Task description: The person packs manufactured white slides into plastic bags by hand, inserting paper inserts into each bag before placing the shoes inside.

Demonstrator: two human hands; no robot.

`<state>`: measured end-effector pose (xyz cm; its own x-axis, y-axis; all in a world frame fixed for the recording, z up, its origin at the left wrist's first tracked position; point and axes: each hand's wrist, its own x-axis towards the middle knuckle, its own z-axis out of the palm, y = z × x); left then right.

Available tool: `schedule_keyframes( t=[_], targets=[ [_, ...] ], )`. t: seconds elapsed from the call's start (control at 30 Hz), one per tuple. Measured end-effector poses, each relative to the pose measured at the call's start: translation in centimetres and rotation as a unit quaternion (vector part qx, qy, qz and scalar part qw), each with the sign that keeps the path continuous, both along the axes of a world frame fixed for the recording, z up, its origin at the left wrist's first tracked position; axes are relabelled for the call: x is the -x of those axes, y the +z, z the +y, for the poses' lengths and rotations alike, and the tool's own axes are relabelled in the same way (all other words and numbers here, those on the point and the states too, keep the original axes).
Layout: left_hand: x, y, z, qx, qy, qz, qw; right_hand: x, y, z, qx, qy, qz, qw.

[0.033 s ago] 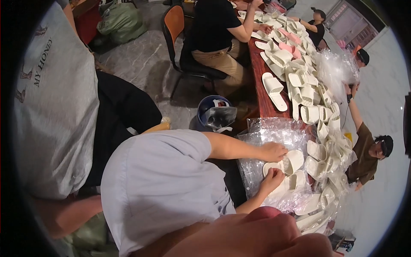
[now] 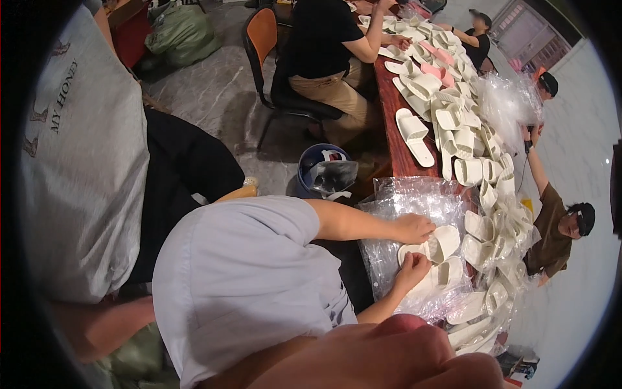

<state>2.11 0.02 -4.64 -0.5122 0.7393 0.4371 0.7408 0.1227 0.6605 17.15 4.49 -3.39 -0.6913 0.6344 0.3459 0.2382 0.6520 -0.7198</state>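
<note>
A cream-white slipper [image 2: 446,242] lies on a stack of clear plastic bags [image 2: 382,243] at the table's edge. My left hand [image 2: 414,228] is closed at its upper side, the fingertips against the slipper near its strap. My right hand [image 2: 413,267] is held in a pinch over the sole's lower side; anything between its fingertips is too small to make out. Right below lies a second cream slipper [image 2: 448,273], partly hidden by my right hand and wrist.
A long heap of white slippers [image 2: 463,120], a few pink, runs along the dark red table [image 2: 405,170]. Bagged slippers [image 2: 497,295] lie beyond my hands. A blue bucket [image 2: 306,175] and a chair [image 2: 262,39] stand alongside. Several people sit or stand around the table.
</note>
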Motion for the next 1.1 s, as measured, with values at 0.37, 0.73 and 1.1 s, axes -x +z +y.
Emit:
schedule_keyframes(
  t=[0.37, 0.73, 1.1],
  targets=[
    [0.2, -0.8, 0.5, -0.014, 0.022, 0.018, 0.999, 0.8, -1.7, 1.5, -0.085, -0.018, -0.013, 0.996],
    [-0.4, 0.0, 0.2, 0.008, 0.016, 0.01, 1.0, 0.0, -0.9, 0.1, -0.027, -0.022, 0.003, 0.999],
    [-0.1, -0.4, 0.3, -0.002, 0.02, 0.012, 1.0, 0.0, -0.9, 0.6, -0.046, -0.002, -0.006, 0.999]
  ],
)
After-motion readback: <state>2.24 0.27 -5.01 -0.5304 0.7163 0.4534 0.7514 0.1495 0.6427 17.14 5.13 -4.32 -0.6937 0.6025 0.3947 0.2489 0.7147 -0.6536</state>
